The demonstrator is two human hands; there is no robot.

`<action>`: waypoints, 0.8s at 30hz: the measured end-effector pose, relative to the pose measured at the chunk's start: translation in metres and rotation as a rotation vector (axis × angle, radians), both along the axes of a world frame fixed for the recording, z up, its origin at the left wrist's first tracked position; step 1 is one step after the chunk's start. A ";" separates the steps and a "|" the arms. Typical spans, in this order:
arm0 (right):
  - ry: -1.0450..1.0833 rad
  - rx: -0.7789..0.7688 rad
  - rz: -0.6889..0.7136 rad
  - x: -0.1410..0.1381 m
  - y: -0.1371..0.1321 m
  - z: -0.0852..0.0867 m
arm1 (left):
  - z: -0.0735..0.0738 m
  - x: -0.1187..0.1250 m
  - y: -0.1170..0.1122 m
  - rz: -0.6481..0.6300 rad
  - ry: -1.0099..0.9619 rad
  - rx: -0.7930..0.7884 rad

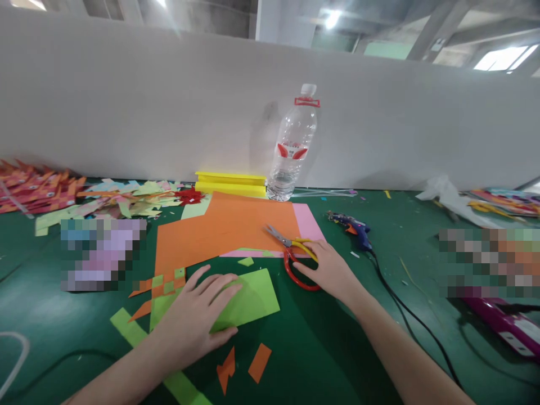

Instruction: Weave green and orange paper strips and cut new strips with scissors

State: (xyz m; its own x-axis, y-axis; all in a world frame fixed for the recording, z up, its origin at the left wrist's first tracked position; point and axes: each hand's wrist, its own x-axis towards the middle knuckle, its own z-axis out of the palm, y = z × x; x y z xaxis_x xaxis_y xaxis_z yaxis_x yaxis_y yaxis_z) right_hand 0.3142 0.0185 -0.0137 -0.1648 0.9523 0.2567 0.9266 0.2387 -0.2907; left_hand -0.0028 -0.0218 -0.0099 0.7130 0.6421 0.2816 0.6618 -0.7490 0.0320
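My left hand (pixel 196 318) lies flat, fingers spread, on a light green paper sheet (pixel 255 295) on the green table (pixel 329 349). An orange-and-green woven paper piece (pixel 164 284) sits just left of it. My right hand (pixel 329 270) rests on the handles of red-and-yellow scissors (pixel 291 253), fingers curled over them. The scissors' blades lie shut on a large orange sheet (pixel 223 228), which overlaps a pink sheet (pixel 310 222).
A clear water bottle (pixel 293 146) stands by the white wall, beside a yellow strip stack (pixel 230 183). A blue glue gun (pixel 352 228) with a black cord lies to the right. Paper scraps (pixel 113 199) pile up at left; orange offcuts (pixel 244 365) lie near me.
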 end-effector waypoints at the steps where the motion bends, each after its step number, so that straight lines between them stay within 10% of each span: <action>1: 0.015 0.000 -0.008 0.000 0.000 0.000 | 0.000 0.000 0.000 -0.004 0.004 0.004; 24: -0.036 -0.043 0.151 0.023 -0.011 0.031 | -0.003 -0.014 0.021 0.050 0.069 -0.063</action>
State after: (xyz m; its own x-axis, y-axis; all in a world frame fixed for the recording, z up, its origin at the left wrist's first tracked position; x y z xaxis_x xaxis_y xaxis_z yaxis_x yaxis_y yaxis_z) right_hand 0.3368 0.0074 0.0169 -0.3154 0.9260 0.2075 0.8909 0.3643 -0.2713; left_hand -0.0164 -0.0012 -0.0130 0.6959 0.6923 0.1909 0.7008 -0.7127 0.0306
